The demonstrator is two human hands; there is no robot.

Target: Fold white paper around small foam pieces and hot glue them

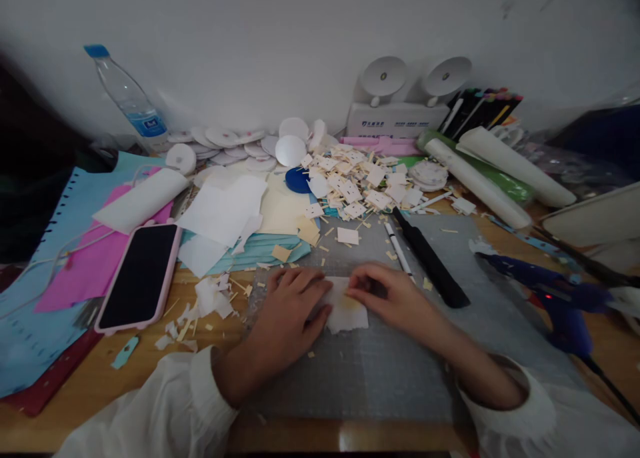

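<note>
Both of my hands rest on a small white piece of paper [347,313] lying on the grey cutting mat [380,371]. My left hand [290,311] lies over its left part with fingers curled down onto it. My right hand [387,297] presses its top right edge, fingers bent together in a pinch-like hold. The paper has a faint yellowish stain. A white pen [398,248] and a black utility knife [431,265] lie on the mat just beyond my right hand.
A phone in a pink case [140,275] lies at left on pink and blue sheets. A heap of small cut paper squares [357,178], white discs [235,141], a water bottle [131,101], rolled paper [480,185] and a blue glue gun [555,301] crowd the desk.
</note>
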